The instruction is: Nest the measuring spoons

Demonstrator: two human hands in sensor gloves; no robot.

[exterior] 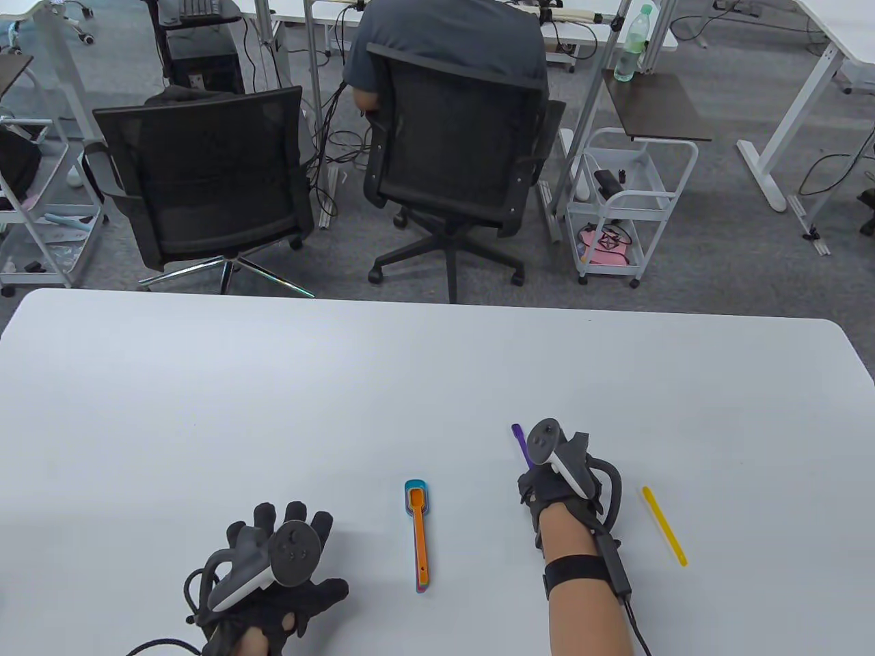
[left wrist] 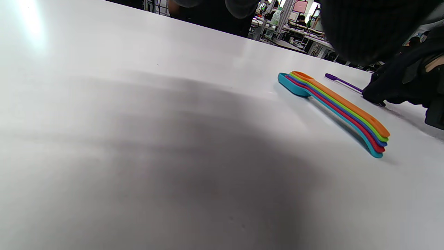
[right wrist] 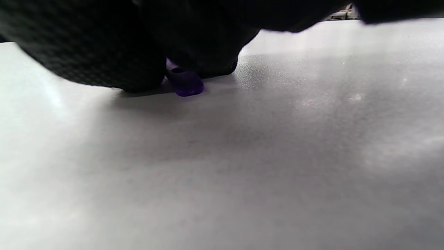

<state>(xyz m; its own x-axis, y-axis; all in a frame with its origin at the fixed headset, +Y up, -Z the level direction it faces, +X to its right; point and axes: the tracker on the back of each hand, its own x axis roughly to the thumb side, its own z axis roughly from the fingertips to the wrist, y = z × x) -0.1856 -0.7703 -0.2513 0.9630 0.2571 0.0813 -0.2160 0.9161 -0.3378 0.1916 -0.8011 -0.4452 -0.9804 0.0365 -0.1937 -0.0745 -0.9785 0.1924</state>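
Note:
A nested stack of measuring spoons (exterior: 418, 540), orange on top and teal at the bottom, lies in the middle of the white table (exterior: 273, 383); it also shows in the left wrist view (left wrist: 340, 107). My right hand (exterior: 540, 488) is down on a purple spoon (exterior: 521, 444), fingers closed around its near end (right wrist: 184, 81); the handle sticks out beyond the hand (left wrist: 341, 81). A yellow spoon (exterior: 664, 525) lies alone to the right of that hand. My left hand (exterior: 290, 526) rests flat on the table left of the stack, fingers spread and empty.
Two black office chairs (exterior: 205, 178) and a seated person (exterior: 451, 48) are beyond the table's far edge. A white cart (exterior: 625, 205) stands on the floor at the back right.

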